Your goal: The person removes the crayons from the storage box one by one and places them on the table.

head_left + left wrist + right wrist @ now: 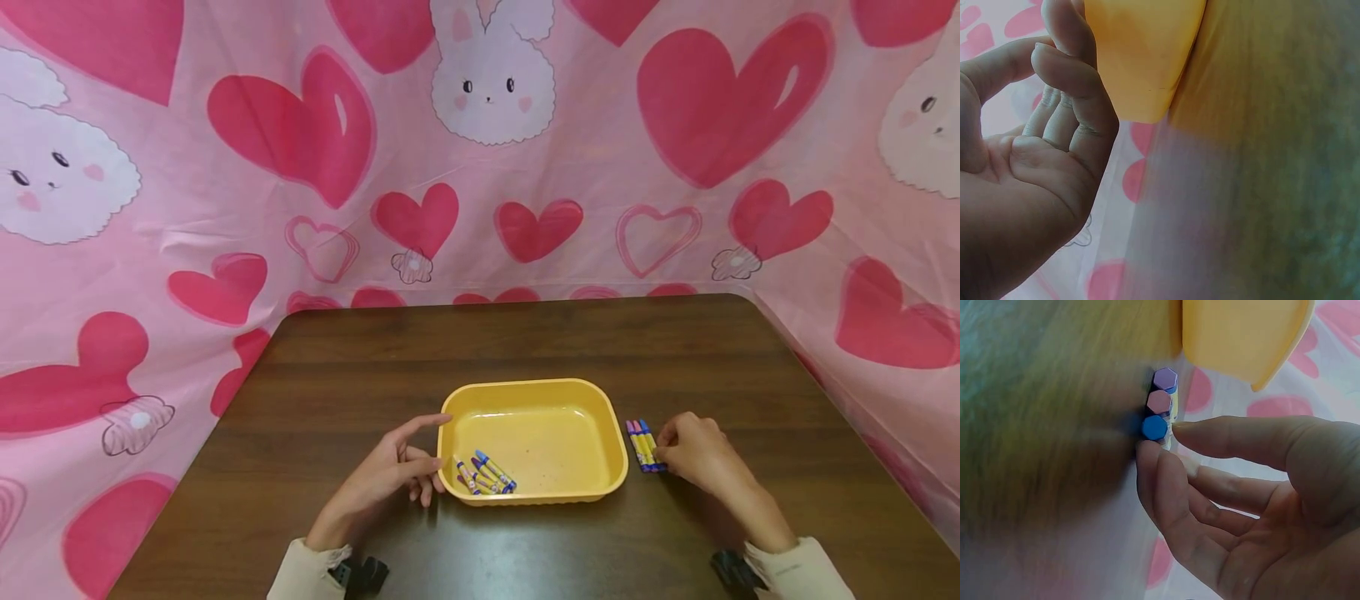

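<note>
A yellow tray (pixel 540 446) stands on the table, with several crayons (pixel 497 472) lying in its near left corner. My left hand (pixel 390 471) is at the tray's left side, its index finger and thumb stretched out to the rim and the other fingers loosely bent below. Right of the tray, three crayons lie side by side: purple (pixel 1165 379), pink (pixel 1159 402) and blue (pixel 1154 427). My right hand (pixel 697 450) pinches the blue crayon, the outermost of the row, between thumb (pixel 1229 436) and bent fingers.
The dark wooden table (pixel 525 337) reaches back to a pink curtain (pixel 480 167) printed with hearts and rabbits, which also hangs along both sides. A dark strap with a small device (pixel 367 575) sits at the left wrist, another (pixel 731 571) at the right.
</note>
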`<action>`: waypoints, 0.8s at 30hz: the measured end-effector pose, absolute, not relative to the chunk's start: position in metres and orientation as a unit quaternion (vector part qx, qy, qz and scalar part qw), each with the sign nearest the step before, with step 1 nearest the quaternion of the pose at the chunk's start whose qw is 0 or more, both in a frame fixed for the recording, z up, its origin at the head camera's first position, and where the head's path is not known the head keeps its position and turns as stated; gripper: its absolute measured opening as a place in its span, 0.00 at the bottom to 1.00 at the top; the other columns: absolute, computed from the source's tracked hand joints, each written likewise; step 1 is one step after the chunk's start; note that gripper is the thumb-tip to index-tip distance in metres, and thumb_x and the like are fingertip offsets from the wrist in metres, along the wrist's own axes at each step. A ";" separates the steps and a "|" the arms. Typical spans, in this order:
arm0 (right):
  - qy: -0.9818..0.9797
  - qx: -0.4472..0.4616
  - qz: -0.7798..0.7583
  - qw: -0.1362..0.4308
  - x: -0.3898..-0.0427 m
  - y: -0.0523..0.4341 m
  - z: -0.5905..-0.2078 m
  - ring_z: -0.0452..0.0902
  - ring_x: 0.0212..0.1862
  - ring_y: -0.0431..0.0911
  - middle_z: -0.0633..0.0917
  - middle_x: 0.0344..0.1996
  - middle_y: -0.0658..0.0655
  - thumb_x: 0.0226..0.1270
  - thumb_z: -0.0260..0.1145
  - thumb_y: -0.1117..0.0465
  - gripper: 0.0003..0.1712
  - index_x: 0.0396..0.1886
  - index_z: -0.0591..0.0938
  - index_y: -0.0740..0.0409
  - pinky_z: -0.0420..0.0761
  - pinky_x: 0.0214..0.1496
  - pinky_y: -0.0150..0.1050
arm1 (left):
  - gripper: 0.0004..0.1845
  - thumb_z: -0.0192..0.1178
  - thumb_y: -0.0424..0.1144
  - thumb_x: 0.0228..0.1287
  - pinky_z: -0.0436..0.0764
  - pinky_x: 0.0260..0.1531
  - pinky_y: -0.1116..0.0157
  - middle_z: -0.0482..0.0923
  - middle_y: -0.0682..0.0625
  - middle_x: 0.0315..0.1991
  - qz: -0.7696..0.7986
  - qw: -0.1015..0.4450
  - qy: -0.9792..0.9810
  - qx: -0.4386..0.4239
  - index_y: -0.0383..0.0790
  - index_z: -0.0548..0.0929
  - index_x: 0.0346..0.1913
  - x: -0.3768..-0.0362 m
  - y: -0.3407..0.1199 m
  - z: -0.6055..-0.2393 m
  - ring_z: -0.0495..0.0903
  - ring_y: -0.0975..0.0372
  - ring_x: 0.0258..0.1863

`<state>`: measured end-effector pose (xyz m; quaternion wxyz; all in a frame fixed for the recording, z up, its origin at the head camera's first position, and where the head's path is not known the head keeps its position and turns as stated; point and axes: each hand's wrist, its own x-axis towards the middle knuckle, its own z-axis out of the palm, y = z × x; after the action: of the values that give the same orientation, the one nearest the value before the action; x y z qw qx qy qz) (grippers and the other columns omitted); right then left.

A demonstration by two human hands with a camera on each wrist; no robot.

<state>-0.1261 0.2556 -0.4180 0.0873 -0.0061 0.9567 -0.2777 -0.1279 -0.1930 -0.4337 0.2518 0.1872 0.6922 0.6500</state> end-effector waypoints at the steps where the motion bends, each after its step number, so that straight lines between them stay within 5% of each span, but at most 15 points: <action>1: 0.956 -0.006 -0.278 0.087 -0.126 0.255 -0.418 0.73 0.23 0.44 0.78 0.16 0.48 0.56 0.68 0.65 0.02 0.25 0.84 0.59 0.71 0.25 0.39 | 0.32 0.57 0.32 0.72 0.77 0.20 0.69 0.86 0.38 0.30 0.650 0.252 0.692 0.187 0.37 0.58 0.75 -0.128 -0.193 -0.434 0.82 0.59 0.19; 15: 0.968 -0.037 -0.249 0.002 -0.122 0.250 -0.394 0.77 0.30 0.49 0.85 0.24 0.53 0.57 0.70 0.63 0.05 0.28 0.87 0.61 0.77 0.32 0.50 | 0.32 0.58 0.34 0.72 0.77 0.21 0.69 0.84 0.32 0.31 0.641 0.255 0.703 0.174 0.38 0.59 0.75 -0.128 -0.193 -0.433 0.82 0.59 0.20; 24: 0.962 -0.069 -0.253 -0.077 -0.116 0.231 -0.371 0.78 0.27 0.45 0.85 0.23 0.51 0.56 0.71 0.64 0.06 0.31 0.86 0.63 0.77 0.30 0.46 | 0.33 0.57 0.33 0.73 0.76 0.20 0.69 0.86 0.39 0.29 0.644 0.254 0.701 0.172 0.39 0.58 0.76 -0.128 -0.193 -0.434 0.82 0.60 0.19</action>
<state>-0.1156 0.2309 -0.3712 -0.0772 -0.0686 0.9620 -0.2527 -0.1276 -0.1926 -0.4335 0.2544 0.1725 0.7010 0.6436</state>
